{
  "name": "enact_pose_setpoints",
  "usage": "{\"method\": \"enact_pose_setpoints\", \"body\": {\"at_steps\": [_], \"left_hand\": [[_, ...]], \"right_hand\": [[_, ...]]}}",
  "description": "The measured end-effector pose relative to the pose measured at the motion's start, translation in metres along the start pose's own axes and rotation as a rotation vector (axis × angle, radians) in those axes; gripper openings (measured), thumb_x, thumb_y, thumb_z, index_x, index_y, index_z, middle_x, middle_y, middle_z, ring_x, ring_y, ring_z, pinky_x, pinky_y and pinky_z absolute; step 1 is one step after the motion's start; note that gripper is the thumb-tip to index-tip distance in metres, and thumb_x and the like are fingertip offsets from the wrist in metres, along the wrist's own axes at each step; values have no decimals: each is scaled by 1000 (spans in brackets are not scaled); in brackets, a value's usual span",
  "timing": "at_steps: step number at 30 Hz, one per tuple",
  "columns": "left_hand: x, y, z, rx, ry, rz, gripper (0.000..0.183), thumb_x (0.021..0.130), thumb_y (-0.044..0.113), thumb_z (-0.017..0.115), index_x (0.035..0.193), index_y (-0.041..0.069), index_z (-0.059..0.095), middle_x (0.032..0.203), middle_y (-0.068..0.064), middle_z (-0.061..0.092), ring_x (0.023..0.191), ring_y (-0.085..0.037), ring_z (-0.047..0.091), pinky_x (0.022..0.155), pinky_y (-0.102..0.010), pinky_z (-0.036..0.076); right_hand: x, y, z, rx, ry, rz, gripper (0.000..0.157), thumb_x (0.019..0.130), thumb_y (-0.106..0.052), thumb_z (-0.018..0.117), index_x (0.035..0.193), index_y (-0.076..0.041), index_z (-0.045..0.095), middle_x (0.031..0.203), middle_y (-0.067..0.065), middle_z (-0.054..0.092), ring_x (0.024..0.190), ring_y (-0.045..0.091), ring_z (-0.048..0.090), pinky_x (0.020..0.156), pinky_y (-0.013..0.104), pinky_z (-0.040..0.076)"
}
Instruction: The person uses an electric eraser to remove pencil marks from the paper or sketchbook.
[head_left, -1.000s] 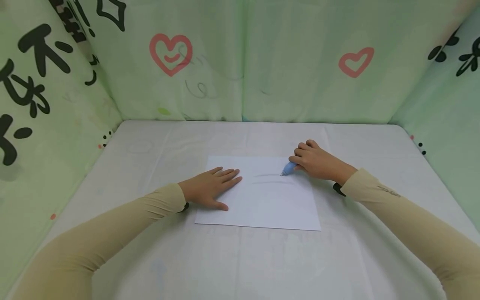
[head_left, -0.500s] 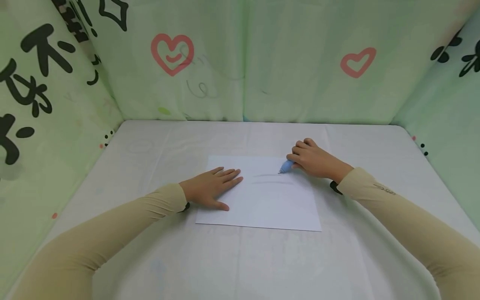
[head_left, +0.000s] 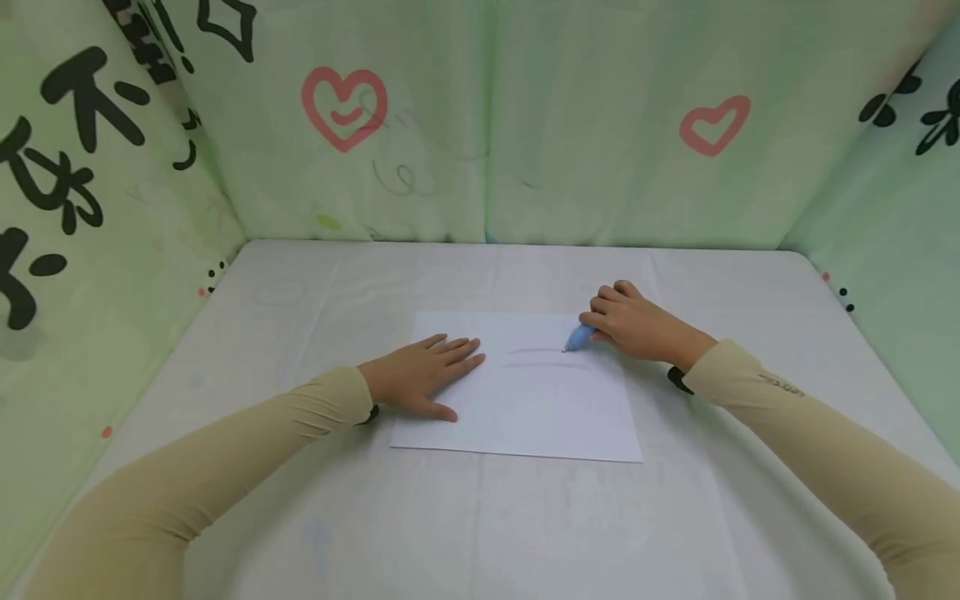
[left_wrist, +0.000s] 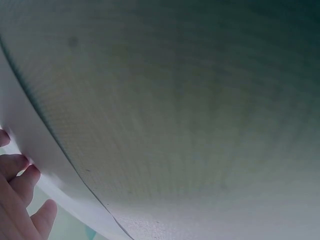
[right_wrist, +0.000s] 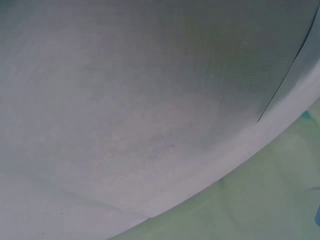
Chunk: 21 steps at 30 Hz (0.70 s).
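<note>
A sheet of white paper point(head_left: 517, 417) lies on the white-covered table, with two faint grey lines point(head_left: 547, 364) across its upper middle. My left hand point(head_left: 425, 375) rests flat over the sheet's left side, fingers spread; several of its fingers show at the lower left of the left wrist view. Above the paper's upper right, my right hand point(head_left: 633, 323) grips a thick blue pen point(head_left: 580, 337) with curled fingers. The pen points down and left, its tip right at the end of the upper line. The upper part of its body is hidden in the hand.
White cloth covers the table point(head_left: 480, 525). Pale green curtains point(head_left: 585, 167) with red hearts and black lettering enclose its back and both sides. Dark bands show at both wrists, below the beige sleeves point(head_left: 802, 417).
My right hand with the blue pen shifted slightly left and away, then came back right and a little nearer. The left hand and the paper have stayed in place.
</note>
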<state>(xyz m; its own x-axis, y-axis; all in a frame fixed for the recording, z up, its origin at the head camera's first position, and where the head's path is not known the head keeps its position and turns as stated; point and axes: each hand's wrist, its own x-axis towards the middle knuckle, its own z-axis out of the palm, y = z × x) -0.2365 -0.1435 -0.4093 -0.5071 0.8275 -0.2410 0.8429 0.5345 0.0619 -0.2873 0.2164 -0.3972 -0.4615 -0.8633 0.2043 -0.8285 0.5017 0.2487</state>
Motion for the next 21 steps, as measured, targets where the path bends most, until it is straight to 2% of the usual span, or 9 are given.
{"method": "enact_pose_setpoints", "body": {"at_steps": [8, 21], "left_hand": [[1, 0, 1, -8, -4, 7, 89, 89, 63, 46, 152, 10, 12, 159, -12, 12, 147, -27, 16, 119, -46, 13], [-1, -2, 1, 0, -5, -4, 89, 88, 63, 46, 152, 10, 12, 159, -11, 12, 147, -26, 15, 119, -46, 13]], "right_hand": [[6, 0, 3, 28, 22, 4, 22, 80, -17, 73, 96, -7, 62, 84, 9, 59, 83, 24, 46, 80, 43, 38], [6, 0, 3, 19, 23, -12, 24, 78, -16, 75, 95, -7, 61, 85, 8, 58, 83, 24, 46, 80, 43, 38]]}}
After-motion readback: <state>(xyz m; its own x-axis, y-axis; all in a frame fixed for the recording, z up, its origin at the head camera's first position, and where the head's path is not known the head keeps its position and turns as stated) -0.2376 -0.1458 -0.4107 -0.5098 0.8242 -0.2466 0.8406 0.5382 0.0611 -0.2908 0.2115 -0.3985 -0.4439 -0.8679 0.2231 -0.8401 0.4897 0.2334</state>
